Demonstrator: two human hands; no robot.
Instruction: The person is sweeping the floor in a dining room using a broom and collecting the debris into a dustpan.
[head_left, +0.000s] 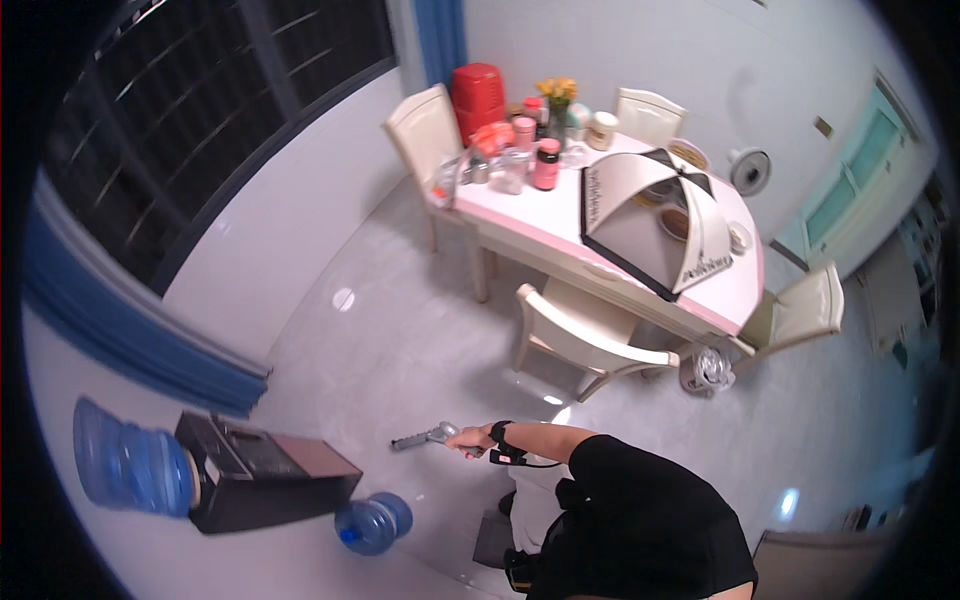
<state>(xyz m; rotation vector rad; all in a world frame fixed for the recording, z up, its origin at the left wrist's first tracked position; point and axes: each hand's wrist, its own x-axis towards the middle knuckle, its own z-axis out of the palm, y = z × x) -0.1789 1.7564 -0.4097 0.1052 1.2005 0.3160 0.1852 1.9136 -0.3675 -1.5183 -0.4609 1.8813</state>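
Note:
My right hand (469, 439) reaches out low to the left, its fingers closed around the handle of a grey hand-held tool (421, 438). A long bar with a notched edge points left from the tool's rounded body; its exact kind is too small to tell. On the wrist sits a black band (501, 435), and a small device with a cable hangs beside it. My left hand is out of view; only a bit of bare skin shows at the bottom edge. Beyond the tool stands a dark water dispenser (277, 480) with a large blue bottle (135, 469) on it.
Another blue water bottle (373, 523) lies beside the dispenser. A white dining table (540, 221) carries jars, flowers and a tent-like food cover (637, 210). Cream chairs surround it, one chair (596, 330) nearest me. A lined waste bin (706, 372) stands by the table. Blue curtains (142, 352) hang left.

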